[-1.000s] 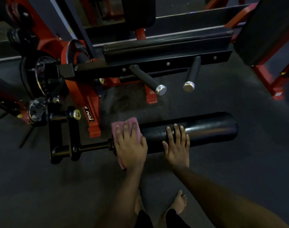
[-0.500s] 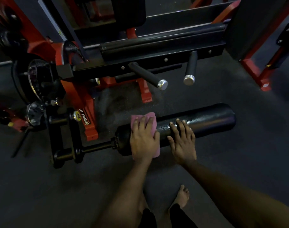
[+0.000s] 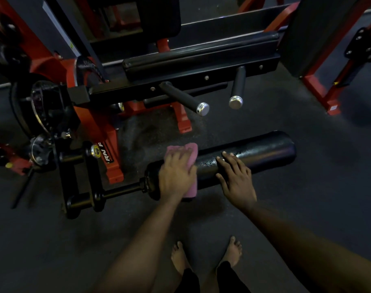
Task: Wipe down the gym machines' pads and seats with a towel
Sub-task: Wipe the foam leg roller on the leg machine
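The pink towel (image 3: 192,152) lies over the left end of one long black roll pad (image 3: 265,151), which sticks out from a thin black rod (image 3: 121,190). The left hand (image 3: 176,176) presses flat on the towel, its grip wide, fingers spread on the cloth. The right hand (image 3: 237,178) rests on the roll just beside it, grip wide too, holding nothing. Behind the roll, two black bars (image 3: 184,98) with silver ends poke out of the red and black machine (image 3: 108,144), under one long flat pad (image 3: 201,58). A round weight (image 3: 28,106) sits at the left. Two bare feet (image 3: 179,256) stand on the dark floor (image 3: 307,197)
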